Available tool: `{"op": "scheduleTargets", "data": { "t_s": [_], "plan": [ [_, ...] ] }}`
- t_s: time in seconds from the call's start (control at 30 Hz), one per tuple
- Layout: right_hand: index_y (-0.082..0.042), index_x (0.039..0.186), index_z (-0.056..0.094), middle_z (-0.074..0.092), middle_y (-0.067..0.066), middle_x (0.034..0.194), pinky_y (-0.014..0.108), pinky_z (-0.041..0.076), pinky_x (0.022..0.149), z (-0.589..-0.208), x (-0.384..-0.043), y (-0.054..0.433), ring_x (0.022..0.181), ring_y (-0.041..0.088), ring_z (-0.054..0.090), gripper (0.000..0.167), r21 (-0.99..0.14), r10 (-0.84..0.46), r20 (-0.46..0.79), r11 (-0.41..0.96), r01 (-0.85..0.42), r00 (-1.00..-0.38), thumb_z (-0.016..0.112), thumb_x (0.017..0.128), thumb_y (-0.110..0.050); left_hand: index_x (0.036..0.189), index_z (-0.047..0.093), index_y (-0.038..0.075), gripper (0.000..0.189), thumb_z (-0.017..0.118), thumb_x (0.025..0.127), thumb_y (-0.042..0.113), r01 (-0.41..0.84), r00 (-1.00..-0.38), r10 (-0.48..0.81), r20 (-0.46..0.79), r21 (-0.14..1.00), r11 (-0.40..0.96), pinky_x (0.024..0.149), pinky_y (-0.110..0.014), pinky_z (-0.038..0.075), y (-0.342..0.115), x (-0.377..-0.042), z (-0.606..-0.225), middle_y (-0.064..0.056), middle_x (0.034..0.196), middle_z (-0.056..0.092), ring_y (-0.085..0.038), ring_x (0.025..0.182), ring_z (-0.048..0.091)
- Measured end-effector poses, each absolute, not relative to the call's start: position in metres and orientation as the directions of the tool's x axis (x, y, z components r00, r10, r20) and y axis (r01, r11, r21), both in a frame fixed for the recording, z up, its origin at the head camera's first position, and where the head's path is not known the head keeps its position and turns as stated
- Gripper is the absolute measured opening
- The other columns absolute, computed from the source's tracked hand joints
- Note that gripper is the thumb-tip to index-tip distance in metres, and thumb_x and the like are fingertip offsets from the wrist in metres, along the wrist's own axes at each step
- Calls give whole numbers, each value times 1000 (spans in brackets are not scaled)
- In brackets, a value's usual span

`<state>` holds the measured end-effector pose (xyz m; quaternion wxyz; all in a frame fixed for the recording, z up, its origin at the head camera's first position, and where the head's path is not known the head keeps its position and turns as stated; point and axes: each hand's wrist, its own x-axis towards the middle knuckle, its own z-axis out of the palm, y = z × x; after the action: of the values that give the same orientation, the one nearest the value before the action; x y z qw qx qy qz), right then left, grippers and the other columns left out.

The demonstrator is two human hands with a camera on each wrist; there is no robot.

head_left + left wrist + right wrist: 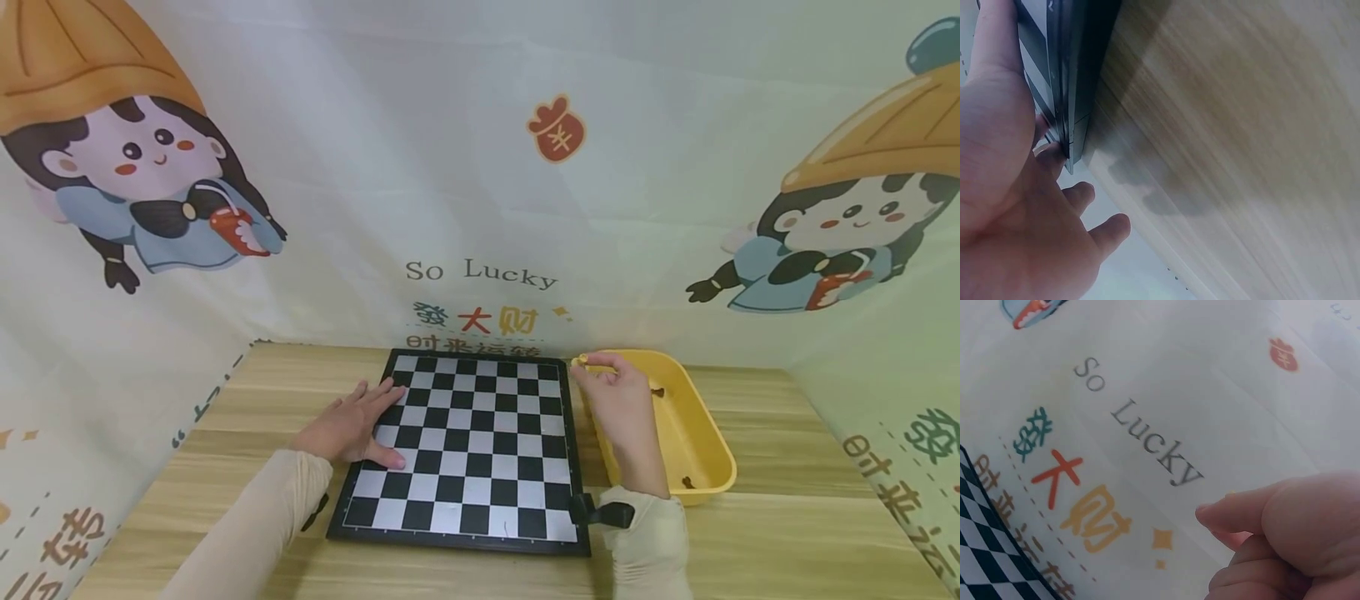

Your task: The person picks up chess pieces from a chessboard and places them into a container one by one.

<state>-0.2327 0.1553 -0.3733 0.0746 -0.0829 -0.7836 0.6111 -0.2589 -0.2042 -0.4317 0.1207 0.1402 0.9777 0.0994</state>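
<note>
A black-and-white checkered chessboard (466,450) with a black frame lies on the table, no pieces on its squares. My left hand (351,423) rests at its left edge with fingers spread, thumb and fingertips over the squares. Seen from the left wrist, the same hand (1029,181) reaches along the black frame (1082,81). Between thumb and index finger, my right hand (618,400) pinches a small gold chess piece (579,362) just beyond the board's far right corner. In the right wrist view the fingers of this hand (1272,537) mostly hide the piece.
To the right of the board, partly behind the right forearm, stands a yellow plastic bin (708,442) with small dark chess pieces (687,482) inside. The wooden table (780,467) meets a printed cloth backdrop (480,192) at the back and sides.
</note>
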Motion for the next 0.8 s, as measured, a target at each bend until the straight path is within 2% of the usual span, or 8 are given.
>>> {"op": "scheduleTargets", "data": {
  "t_s": [0.23, 0.53, 0.67, 0.8],
  "plan": [
    [-8, 128, 60, 38, -12, 56, 20, 28, 42, -374, -232, 184, 43, 5, 33, 38, -963, 278, -27, 252, 100, -960, 67, 98, -28, 162, 29, 13, 122, 82, 66, 67, 255, -932, 302, -201, 228, 940, 122, -70, 24, -205, -258, -434, -16, 171, 19, -52, 155, 18],
    [-6, 133, 55, 34, -15, 56, 19, 29, 42, -377, -223, 223, 40, 3, 27, 43, -965, 302, -98, 205, 165, -948, 66, 99, -29, 162, 28, 14, 123, 81, 66, 69, 272, -929, 315, -193, 220, 937, 121, -71, 26, -206, -260, -434, -16, 171, 20, -52, 154, 18],
    [-6, 134, 54, 46, -17, 60, 18, 30, 43, -377, -221, 231, 42, 2, 29, 44, -961, 319, -107, 208, 180, -942, 65, 99, -29, 162, 28, 14, 123, 81, 66, 69, 271, -929, 314, -197, 217, 938, 121, -71, 25, -206, -260, -434, -15, 171, 20, -52, 154, 19],
    [-6, 132, 55, 48, -17, 61, 18, 30, 42, -378, -221, 233, 42, 2, 29, 41, -961, 329, -110, 205, 184, -938, 66, 99, -29, 162, 28, 13, 122, 81, 66, 68, 270, -929, 314, -195, 221, 937, 121, -71, 26, -207, -260, -435, -15, 171, 20, -52, 154, 19]
  ]
}}
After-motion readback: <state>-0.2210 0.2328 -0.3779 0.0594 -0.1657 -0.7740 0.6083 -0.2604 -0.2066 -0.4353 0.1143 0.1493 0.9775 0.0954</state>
